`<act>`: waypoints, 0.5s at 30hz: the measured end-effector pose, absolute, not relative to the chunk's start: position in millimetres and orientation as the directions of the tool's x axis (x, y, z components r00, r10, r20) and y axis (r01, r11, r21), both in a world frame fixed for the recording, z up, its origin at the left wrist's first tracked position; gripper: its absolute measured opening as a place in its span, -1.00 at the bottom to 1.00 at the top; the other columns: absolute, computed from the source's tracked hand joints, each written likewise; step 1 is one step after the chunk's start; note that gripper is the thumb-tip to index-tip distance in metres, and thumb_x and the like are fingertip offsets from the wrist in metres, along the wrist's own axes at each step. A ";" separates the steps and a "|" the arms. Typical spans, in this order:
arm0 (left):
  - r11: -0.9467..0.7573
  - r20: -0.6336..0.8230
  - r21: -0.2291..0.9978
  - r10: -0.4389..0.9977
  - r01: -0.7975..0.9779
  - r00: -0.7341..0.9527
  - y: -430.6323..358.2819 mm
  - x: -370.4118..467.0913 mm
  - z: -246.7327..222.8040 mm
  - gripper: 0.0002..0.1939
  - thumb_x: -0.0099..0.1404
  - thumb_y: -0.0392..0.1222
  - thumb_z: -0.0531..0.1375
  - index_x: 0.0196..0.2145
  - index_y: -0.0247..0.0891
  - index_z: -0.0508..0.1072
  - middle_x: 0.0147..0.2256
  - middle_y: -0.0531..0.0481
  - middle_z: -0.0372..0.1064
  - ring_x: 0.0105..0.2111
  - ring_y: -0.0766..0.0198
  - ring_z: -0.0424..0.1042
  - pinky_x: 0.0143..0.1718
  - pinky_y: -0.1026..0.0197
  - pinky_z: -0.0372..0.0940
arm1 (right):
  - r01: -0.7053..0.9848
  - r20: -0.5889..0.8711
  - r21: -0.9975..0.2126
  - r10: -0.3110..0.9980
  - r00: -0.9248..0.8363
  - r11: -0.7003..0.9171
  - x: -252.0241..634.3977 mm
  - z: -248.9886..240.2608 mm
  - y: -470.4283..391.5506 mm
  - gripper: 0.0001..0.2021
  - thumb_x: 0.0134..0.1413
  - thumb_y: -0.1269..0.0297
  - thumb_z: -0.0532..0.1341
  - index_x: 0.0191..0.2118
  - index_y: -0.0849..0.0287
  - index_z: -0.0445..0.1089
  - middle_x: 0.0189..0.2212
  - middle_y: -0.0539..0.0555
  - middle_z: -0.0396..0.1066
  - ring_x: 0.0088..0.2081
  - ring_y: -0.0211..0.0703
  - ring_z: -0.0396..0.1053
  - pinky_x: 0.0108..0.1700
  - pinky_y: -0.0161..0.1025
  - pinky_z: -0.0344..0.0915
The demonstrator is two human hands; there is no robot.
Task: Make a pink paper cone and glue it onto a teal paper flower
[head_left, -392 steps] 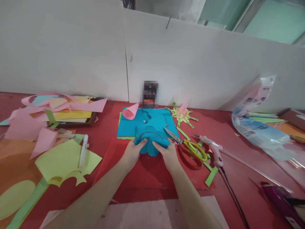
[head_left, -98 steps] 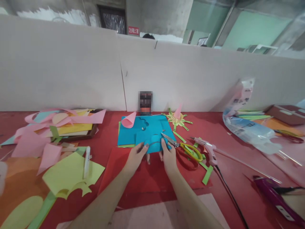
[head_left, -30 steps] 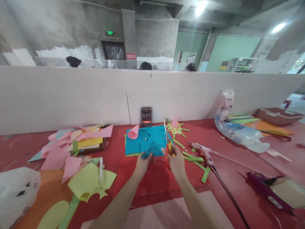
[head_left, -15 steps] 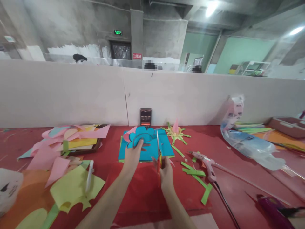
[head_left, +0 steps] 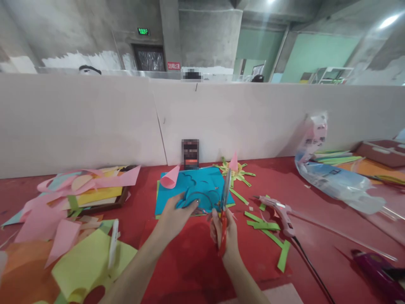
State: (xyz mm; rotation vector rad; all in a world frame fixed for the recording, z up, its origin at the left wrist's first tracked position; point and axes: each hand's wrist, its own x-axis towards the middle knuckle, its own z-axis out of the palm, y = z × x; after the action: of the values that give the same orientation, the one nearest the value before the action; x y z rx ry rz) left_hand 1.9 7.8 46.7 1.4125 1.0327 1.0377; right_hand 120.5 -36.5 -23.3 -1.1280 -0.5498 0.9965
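Observation:
My left hand (head_left: pixel 177 215) pinches a blue paper cutout (head_left: pixel 202 197) with a scalloped edge and a dark curved line on it. My right hand (head_left: pixel 229 234) is closed round the red handles of a pair of scissors (head_left: pixel 225 198), blades pointing up and away. The blades stand just right of the cutout; whether they touch it I cannot tell. Beneath and behind lie blue paper sheets (head_left: pixel 210 176). A rolled pink paper cone (head_left: pixel 170 178) rests on their left corner. To their right is a yellow-green paper flower (head_left: pixel 243 174) with a pink cone on it.
A pink glue gun (head_left: pixel 283 215) and green paper strips (head_left: pixel 262 226) lie at right, a purple tool (head_left: pixel 376 270) nearer. Coloured paper (head_left: pixel 91 253) and a white pen (head_left: pixel 113 245) are at left. A phone (head_left: pixel 190 154) leans on the white partition (head_left: pixel 95 122). A plastic bag (head_left: pixel 341 185) lies far right.
My left hand has drawn the blue cutout down and closer to my right hand, uncovering the pink cone and more blue sheet. The scissors have tilted to the right. The view has shifted slightly.

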 end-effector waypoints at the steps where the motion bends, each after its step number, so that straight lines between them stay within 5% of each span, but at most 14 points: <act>1: -0.087 0.062 0.993 0.959 0.078 0.276 8.1 2.5 42.9 -0.78 0.09 -0.07 0.18 -0.40 -0.29 0.44 -0.42 -0.04 0.47 -0.41 0.24 0.46 -0.28 0.18 0.36 | -0.377 -0.118 -0.922 0.870 0.479 0.083 121.6 -22.6 -37.9 -0.56 -0.28 -0.09 0.28 -0.43 0.11 0.14 -0.72 -0.19 0.08 -0.78 -0.47 -0.02 -0.78 -0.47 -0.06; 11: -0.126 0.100 0.991 0.893 0.031 0.438 -2.4 11.2 31.9 -0.90 0.06 -0.21 0.17 -0.45 -0.27 0.45 -0.43 0.04 0.42 -0.38 0.29 0.38 -0.26 0.25 0.30 | -0.315 -0.035 -0.939 0.874 0.485 0.137 129.8 -24.0 -42.2 -0.58 -0.23 0.01 0.30 -0.30 0.12 0.17 -0.73 -0.22 0.03 -0.78 -0.46 -0.04 -0.77 -0.46 -0.04; 15: -0.114 0.088 0.992 0.919 0.046 0.385 -6.5 14.2 35.1 -0.91 0.01 -0.24 0.20 -0.47 -0.26 0.48 -0.43 0.02 0.45 -0.36 0.25 0.39 -0.26 0.23 0.31 | -0.346 -0.069 -0.932 0.882 0.466 0.110 131.1 -27.6 -39.9 -0.56 -0.30 0.02 0.33 -0.32 0.11 0.18 -0.70 -0.19 0.10 -0.76 -0.45 -0.01 -0.75 -0.44 -0.01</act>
State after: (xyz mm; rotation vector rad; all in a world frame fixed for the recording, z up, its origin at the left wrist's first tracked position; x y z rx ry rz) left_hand 14.2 -6.5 35.1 1.4937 0.9089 0.9517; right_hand 131.1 -39.9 -27.6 -1.1159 -0.5988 0.9859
